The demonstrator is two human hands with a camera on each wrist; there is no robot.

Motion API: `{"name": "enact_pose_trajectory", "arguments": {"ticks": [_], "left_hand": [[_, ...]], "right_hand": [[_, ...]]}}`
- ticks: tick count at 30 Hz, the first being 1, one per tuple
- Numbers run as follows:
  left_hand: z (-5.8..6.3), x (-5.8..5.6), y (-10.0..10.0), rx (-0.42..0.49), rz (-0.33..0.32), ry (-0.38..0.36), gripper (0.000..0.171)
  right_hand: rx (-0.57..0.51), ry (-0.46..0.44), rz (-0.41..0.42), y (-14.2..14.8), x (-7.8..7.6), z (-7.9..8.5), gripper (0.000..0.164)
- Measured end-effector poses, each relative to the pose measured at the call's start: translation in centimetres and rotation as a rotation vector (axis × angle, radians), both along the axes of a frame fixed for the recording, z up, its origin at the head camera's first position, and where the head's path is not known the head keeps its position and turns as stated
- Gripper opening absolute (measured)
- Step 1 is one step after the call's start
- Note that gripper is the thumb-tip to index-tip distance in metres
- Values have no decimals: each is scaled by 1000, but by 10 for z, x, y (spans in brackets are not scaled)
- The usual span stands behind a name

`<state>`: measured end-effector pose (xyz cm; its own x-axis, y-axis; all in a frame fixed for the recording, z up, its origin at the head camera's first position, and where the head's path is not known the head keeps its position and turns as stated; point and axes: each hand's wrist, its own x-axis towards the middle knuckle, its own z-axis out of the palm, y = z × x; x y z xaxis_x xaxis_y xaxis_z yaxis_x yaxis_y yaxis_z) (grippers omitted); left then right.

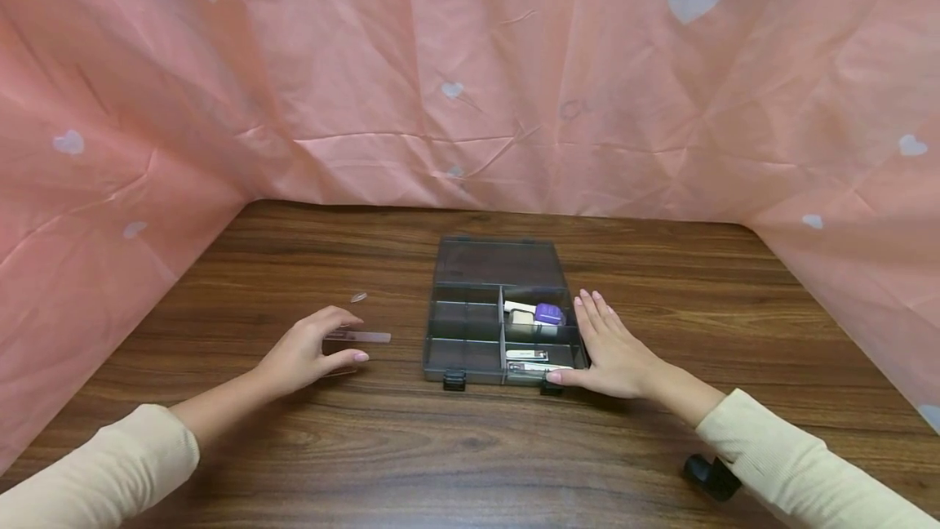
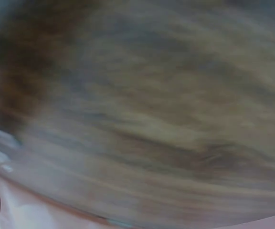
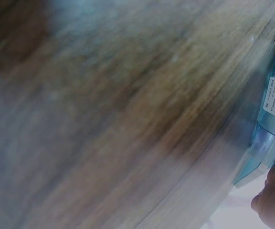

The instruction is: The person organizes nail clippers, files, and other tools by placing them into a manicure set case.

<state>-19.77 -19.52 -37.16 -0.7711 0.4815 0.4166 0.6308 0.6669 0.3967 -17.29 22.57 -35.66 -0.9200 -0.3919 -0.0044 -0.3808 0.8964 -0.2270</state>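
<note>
A smoky grey divided case [image 1: 466, 359] stands with its lid [image 1: 499, 264] folded back. In its right compartments lie nail polish bottles, one with a purple cap [image 1: 549, 314], one with a white cap [image 1: 518, 306], and nail clippers [image 1: 538, 366]. My right hand [image 1: 617, 353] rests along the case's right side, fingers straight, thumb at the front corner by the latch. To the left, my left hand [image 1: 304, 353] curves over a clear item with a pale pink strip [image 1: 370, 337], thumb and fingers spread apart. A small clear oval piece [image 1: 358, 297] lies just beyond it.
A black object [image 1: 712, 477] sits beside the right sleeve. The brown wooden table [image 1: 455, 455] is bounded at the back and sides by a pink curtain [image 1: 352, 104] with hearts. The case's left compartments [image 1: 463, 319] show bare floors.
</note>
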Motion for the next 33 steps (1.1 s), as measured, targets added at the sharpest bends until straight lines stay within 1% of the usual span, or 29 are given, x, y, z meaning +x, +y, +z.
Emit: {"name": "enact_pose_trajectory", "arguments": {"ticks": [4, 9, 15, 18, 22, 27, 33], "left_hand": [[-6, 0, -9, 17, 28, -2, 39], [-11, 0, -17, 29, 68, 7, 34], [-13, -5, -25, 7, 138, -54, 28], [-14, -8, -25, -7, 158, -69, 23], [-15, -10, -23, -9, 168, -83, 16], [-14, -11, -19, -14, 191, -92, 11], [-12, -10, -18, -44, 223, -111, 8]], "right_hand": [[0, -4, 0, 0, 0, 0, 113], [-1, -3, -1, 0, 0, 1, 113], [-10, -6, 7, -2, -1, 1, 113], [-6, -3, 7, -2, 0, 1, 112], [-3, -1, 5, 0, 2, 1, 112], [-5, 0, 4, 1, 2, 1, 112], [1, 4, 6, 1, 1, 1, 112]]}}
